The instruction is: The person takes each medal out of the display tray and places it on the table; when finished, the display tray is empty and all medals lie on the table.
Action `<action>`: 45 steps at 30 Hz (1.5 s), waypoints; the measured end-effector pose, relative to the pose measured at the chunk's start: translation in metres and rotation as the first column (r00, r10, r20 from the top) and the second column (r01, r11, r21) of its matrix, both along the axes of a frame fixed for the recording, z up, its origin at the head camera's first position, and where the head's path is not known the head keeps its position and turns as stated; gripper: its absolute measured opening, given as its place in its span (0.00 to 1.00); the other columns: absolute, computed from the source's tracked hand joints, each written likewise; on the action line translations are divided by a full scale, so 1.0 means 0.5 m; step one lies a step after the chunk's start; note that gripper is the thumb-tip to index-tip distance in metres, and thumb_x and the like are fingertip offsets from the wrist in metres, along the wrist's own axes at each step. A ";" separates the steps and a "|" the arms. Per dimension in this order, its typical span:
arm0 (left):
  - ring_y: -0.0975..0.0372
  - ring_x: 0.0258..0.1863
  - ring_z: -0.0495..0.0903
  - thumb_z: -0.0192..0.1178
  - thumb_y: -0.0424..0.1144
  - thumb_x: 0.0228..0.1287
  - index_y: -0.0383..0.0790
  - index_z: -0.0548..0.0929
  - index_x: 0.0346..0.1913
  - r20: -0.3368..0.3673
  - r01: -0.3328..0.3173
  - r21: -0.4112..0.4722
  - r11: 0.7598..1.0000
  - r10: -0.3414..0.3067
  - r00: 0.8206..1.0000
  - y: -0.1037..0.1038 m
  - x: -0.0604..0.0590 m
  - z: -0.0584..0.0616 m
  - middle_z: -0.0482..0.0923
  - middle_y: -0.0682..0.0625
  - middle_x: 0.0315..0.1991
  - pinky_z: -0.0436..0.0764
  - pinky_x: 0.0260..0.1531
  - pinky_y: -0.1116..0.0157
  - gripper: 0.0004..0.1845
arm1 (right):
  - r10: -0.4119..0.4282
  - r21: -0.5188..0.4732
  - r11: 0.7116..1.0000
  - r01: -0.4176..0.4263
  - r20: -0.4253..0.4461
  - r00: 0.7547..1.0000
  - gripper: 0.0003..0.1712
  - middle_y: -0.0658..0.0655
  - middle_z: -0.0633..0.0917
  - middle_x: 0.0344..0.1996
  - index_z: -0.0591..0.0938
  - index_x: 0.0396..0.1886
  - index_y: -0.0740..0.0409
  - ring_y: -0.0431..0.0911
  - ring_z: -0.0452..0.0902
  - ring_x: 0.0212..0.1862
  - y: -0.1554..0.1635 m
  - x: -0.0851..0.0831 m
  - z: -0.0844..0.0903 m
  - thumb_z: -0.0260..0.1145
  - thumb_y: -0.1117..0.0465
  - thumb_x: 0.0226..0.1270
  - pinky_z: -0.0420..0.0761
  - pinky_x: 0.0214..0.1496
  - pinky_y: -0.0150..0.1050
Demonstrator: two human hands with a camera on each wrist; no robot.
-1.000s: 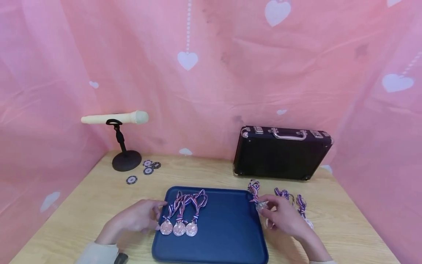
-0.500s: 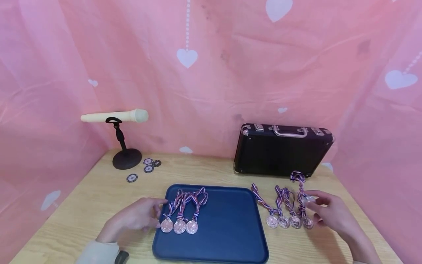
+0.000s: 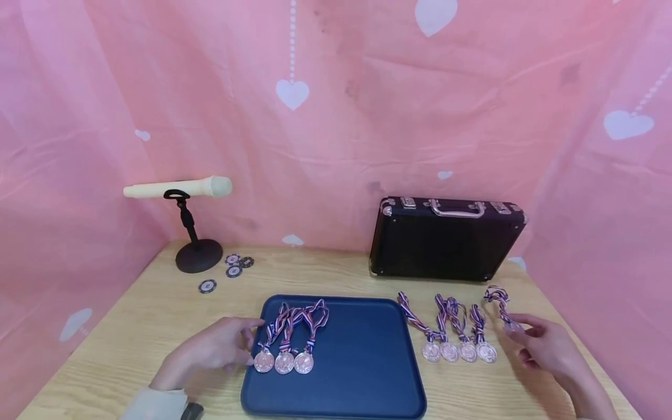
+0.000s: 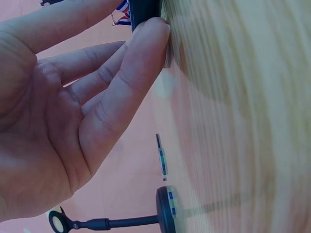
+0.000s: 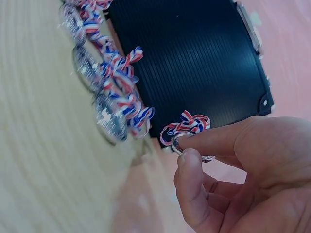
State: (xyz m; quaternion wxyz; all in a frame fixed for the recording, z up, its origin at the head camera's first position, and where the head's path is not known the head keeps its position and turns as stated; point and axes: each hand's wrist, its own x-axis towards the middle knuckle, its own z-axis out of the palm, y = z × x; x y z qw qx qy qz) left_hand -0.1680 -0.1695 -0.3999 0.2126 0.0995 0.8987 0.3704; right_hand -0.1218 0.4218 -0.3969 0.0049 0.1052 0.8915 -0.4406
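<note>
Pinching a medal (image 3: 511, 326) in the right hand (image 3: 546, 350) grip, thumb and forefinger closed on its disc, just right of the medal row (image 3: 458, 350), ribbon trailing back toward the case (image 3: 446, 245). Left hand (image 3: 215, 350) lying relaxed, nothing held, at the tray (image 3: 362, 373) edge.

Person, two bare hands. Left hand (image 3: 217, 350): no rings, nail short and unpainted in the left wrist view. Left forearm: cream long sleeve (image 3: 152, 403) ending at the wrist; dark strap-like item (image 3: 191, 412) just beside its cuff. Right hand (image 3: 546, 349): no rings; forearm uncovered.
</note>
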 end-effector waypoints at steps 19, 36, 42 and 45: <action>0.57 0.20 0.77 0.73 0.22 0.54 0.29 0.73 0.74 -0.028 0.056 0.060 0.997 -0.055 0.998 -0.007 0.003 0.002 0.77 0.46 0.37 0.81 0.19 0.63 0.41 | 0.107 0.156 0.980 -0.121 0.093 0.990 0.29 0.52 0.81 0.24 0.76 0.65 0.77 0.39 0.75 0.20 0.028 0.013 -0.020 0.69 0.66 0.70 0.81 0.23 0.36; 0.57 0.22 0.78 0.74 0.22 0.55 0.33 0.75 0.74 -0.009 0.020 0.028 0.999 -0.020 1.000 -0.002 0.001 0.001 0.77 0.47 0.38 0.83 0.21 0.61 0.40 | 0.074 0.206 0.974 -0.097 0.114 0.991 0.18 0.52 0.80 0.26 0.80 0.51 0.74 0.41 0.77 0.25 0.020 0.015 -0.014 0.70 0.64 0.71 0.84 0.26 0.37; 0.57 0.23 0.77 0.75 0.23 0.56 0.35 0.76 0.74 0.006 -0.001 0.005 1.000 0.001 1.000 -0.002 0.000 0.001 0.77 0.48 0.38 0.81 0.22 0.62 0.40 | 0.061 0.207 0.974 -0.088 0.135 0.989 0.19 0.52 0.81 0.28 0.81 0.51 0.74 0.43 0.79 0.25 0.019 0.012 -0.014 0.71 0.62 0.70 0.85 0.27 0.38; 0.56 0.23 0.77 0.75 0.23 0.56 0.36 0.76 0.73 0.014 -0.011 0.002 1.000 0.011 1.000 -0.002 0.000 0.001 0.77 0.47 0.38 0.82 0.22 0.62 0.40 | 0.065 0.195 0.977 -0.091 0.136 0.989 0.19 0.53 0.79 0.27 0.80 0.51 0.74 0.43 0.79 0.25 0.013 0.013 -0.010 0.71 0.62 0.70 0.85 0.27 0.38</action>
